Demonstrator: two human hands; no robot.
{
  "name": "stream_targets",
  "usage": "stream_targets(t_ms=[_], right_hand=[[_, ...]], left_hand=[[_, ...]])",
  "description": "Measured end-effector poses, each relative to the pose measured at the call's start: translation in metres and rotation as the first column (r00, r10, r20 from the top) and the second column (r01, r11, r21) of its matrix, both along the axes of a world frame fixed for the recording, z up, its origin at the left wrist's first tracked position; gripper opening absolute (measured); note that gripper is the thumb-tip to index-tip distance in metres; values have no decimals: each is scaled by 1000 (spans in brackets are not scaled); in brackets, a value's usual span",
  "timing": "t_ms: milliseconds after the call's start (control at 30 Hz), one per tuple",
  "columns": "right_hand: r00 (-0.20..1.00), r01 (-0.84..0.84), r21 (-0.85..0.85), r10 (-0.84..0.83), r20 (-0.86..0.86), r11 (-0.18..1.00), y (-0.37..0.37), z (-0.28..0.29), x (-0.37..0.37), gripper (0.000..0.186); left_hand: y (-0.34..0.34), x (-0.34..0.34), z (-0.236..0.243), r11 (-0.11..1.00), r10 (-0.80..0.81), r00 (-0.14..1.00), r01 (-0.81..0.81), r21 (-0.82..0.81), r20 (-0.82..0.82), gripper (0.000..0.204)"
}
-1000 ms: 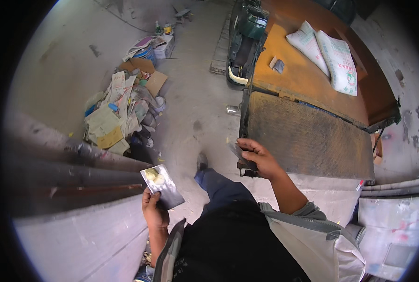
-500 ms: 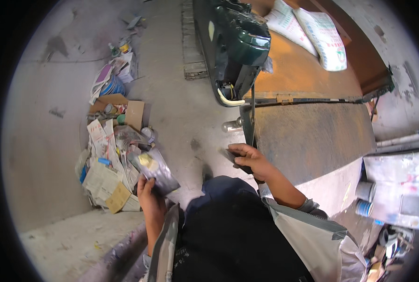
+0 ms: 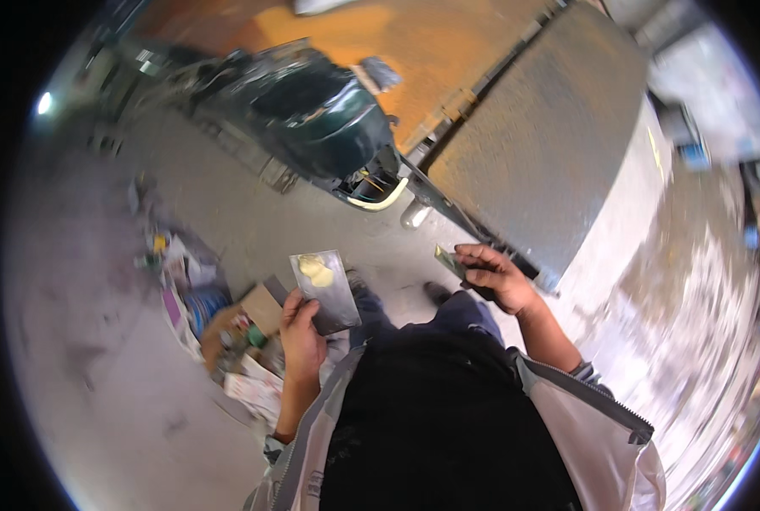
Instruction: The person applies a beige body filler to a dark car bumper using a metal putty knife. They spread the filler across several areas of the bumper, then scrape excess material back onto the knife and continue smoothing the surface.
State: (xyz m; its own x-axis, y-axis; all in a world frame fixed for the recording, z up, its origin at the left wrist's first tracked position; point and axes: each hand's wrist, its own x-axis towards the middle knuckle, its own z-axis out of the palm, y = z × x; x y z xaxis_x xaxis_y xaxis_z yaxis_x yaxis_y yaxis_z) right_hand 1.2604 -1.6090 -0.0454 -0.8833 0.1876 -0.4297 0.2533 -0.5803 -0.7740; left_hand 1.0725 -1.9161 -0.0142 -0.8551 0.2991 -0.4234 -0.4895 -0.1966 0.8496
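My left hand (image 3: 305, 328) grips a flat silver metal plate (image 3: 333, 298) with a lump of pale yellow paste (image 3: 316, 269) on its upper end. To the right, my right hand (image 3: 497, 279) is closed on a small dark flat scraper (image 3: 450, 266) with some yellow at its tip. Just beyond that hand is the tailgate (image 3: 542, 145) of a vehicle bed, dark and rusty. A dark green vehicle corner panel (image 3: 316, 119) with a pale curved strip along its bottom lies beside the orange bed (image 3: 422, 43).
On the floor (image 3: 116, 358) at left, a pile of cardboard (image 3: 262, 307), papers and cans (image 3: 201, 307) sits near my legs. My dark shoe (image 3: 438, 291) is below my hands. More cans and clutter (image 3: 695, 155) lie along the right side, blurred.
The view has swung round: the vehicle now lies diagonally across the top, and the rubbish pile is nearer my legs. Both hands still hold their items, the plate raised slightly and more upright.
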Motion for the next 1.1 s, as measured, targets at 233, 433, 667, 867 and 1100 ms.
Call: stream_targets(t_ms=[233,433,667,867,1100], right_hand=[[943,333,-3,-333,5,943,-88,-11,-25,48],[934,335,171,-350,66,927,-130,-19,-39,49],[907,388,196,-411,93,901,-149,-47,-55,49],[847,469,333,-523,93,818,-156,-83,-67,45],[838,186,946,-545,-12,266,-156,-103,-102,51]], left_hand=[[-18,-100,-16,888,-438,898,440,-136,43,38],[-19,-112,-41,814,-555,819,571,-109,142,37],[-38,-108,-67,770,-596,771,628,-111,225,37],[-52,-118,-101,721,-622,730,675,-157,282,39],[-76,-127,-141,670,-619,696,710,-217,364,37]])
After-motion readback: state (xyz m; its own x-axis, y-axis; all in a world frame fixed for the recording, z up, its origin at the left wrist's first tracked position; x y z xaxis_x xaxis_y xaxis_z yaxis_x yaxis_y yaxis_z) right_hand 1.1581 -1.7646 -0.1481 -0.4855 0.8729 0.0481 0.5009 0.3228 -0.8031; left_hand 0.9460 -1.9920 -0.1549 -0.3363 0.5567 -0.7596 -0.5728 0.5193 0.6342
